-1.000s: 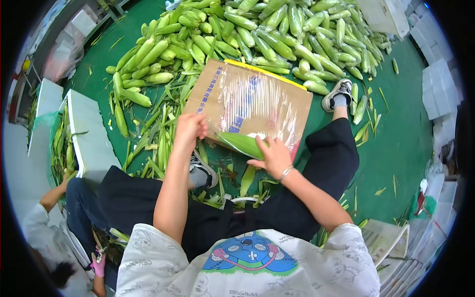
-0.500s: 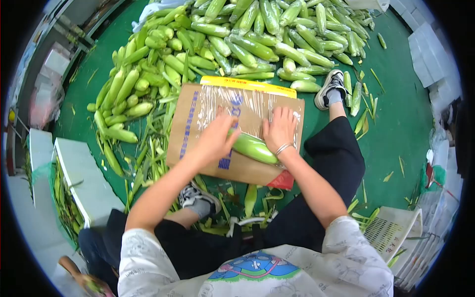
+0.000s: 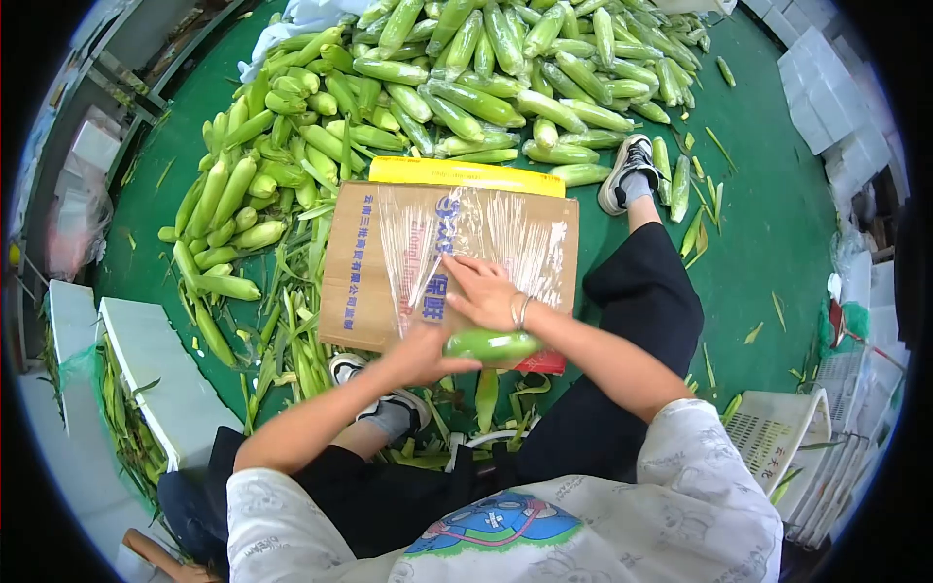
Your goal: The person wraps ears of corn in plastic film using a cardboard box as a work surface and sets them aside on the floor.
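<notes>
Corn ear [image 3: 493,346] in a glossy green husk lies crosswise at the near edge of a cardboard carton [image 3: 355,253], just below the centre of the frame. The left hand [image 3: 418,355] is at the ear's left end, perhaps to steady it; blur means I cannot tell whether its fingers are clamped. The right hand [image 3: 483,294], wearing a bracelet [image 3: 523,313], reaches over the carton just above the ear, its fingers extended and closed on nothing visible. The carton, set before the person's knees, seems to serve as a flat work surface. Clear film [image 3: 525,223], wrinkled into shiny creases, covers part of its matt, blue-printed top; a smooth yellow strip [image 3: 466,175] borders its far side. Beyond, film-wrapped ears [image 3: 573,117] fill the upper centre, tapered bare-husked ears [image 3: 233,194] the upper left. Stringy husk leaves [image 3: 301,360] litter the green floor [image 3: 768,243]; a perforated white plastic crate [image 3: 777,428] stands lower right.
</notes>
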The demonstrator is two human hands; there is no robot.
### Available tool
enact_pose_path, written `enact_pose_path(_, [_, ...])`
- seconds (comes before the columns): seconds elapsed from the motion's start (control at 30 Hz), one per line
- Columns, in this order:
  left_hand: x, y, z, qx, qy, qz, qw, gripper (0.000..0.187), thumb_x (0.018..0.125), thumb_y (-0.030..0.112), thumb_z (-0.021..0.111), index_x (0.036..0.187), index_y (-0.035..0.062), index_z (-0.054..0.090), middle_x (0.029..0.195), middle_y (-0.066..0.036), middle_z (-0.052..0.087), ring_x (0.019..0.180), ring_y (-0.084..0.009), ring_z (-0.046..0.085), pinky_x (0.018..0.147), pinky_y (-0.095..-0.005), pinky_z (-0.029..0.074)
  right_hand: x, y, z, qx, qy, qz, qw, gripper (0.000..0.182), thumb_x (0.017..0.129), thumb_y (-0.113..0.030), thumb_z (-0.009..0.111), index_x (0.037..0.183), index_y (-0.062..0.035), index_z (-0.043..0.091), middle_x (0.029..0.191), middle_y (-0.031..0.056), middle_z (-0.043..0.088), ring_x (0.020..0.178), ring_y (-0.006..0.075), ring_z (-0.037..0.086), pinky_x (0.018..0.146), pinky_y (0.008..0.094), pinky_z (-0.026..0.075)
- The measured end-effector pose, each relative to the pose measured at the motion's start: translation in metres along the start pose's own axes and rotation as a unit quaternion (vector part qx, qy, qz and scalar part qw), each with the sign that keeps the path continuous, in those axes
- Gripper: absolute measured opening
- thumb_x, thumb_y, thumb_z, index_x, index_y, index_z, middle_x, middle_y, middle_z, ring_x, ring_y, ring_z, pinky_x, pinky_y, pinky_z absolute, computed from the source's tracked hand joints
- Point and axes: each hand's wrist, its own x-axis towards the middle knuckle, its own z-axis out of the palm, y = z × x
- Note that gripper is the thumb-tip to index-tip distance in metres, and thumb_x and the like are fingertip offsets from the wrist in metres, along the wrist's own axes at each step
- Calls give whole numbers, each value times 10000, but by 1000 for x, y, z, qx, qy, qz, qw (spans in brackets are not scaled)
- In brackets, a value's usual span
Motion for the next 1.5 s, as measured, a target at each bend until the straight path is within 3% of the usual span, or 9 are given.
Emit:
enact_pose_path(0.1, [-45,25,20,-402,-350,-356,767,667,936,609,480,905,-28,673,655,-88,625,548,-164,610,494,-270,485,-11,-16,14,-189,107,-33,976,706,943,-460,457,1477,-31,284,1509,148,334,1398,299,290,1156,428,194])
enact_pose_path(0.27, [-120,59,46,-509,-666,-205,505,663,943,632,433,983,14,670,744,-81,644,617,-154,615,535,-263,494,-14,-6,20,-155,122,-56,979,692,947,-459,463,1482,-56,287,1531,157,304,1405,322,279,1154,447,199])
enact_pose_path(0.5, [-112,93,-33,-247,-251,-381,855,609,905,570,567,1062,-8,679,900,-83,690,823,-143,611,742,-303,488,-137,-72,15,396,52,77,914,293,975,-223,528,1019,18,687,986,108,705,923,205,653,868,312,490])
enact_pose_path(0.67, [-77,107,-49,-33,322,-101,941,276,863,234,714,926,-32,669,796,-66,669,724,-128,622,651,-295,491,-137,-98,48,803,246,275,468,263,972,-179,516,1040,60,603,979,147,680,817,209,667,694,350,563])
enact_pose_path(0.87, [15,80,-48,-470,621,-196,596,382,875,178,685,1208,16,592,829,-68,652,772,-161,626,692,-315,509,-108,-142,-5,731,39,93,675,373,945,-301,610,1130,16,543,963,176,668,643,184,642,475,266,521])
enact_pose_path(1.03, [35,-51,-81,-363,431,-143,814,291,892,154,668,1131,-1,610,957,-74,678,806,-132,621,758,-287,506,-1,-61,-76,591,264,232,726,141,879,-135,680,809,-127,558,591,-65,451,421,44,385,358,209,289])
enact_pose_path(1.27, [-187,-416,-139,28,474,-730,491,873,814,528,655,1300,-121,333,1302,-368,456,1187,-472,507,1027,-483,411,83,289,-174,298,515,249,764,269,905,-250,657,1057,-38,597,805,45,614,685,133,602,591,255,494])
enact_pose_path(1.37, [-210,-508,-116,-26,441,-719,537,1331,671,725,696,1390,-214,86,1385,-371,384,1285,-416,449,1064,-429,385,65,399,-184,-86,386,242,886,623,911,-221,631,1423,28,376,1421,199,458,1240,316,491,1061,382,358])
enact_pose_path(1.5, [-231,-544,-109,-390,639,-493,443,667,751,307,802,1266,-2,510,1128,-171,631,995,-291,647,828,-413,546,36,220,-186,26,305,184,934,406,911,-141,598,1292,-15,534,1221,122,608,1074,216,584,952,316,434])
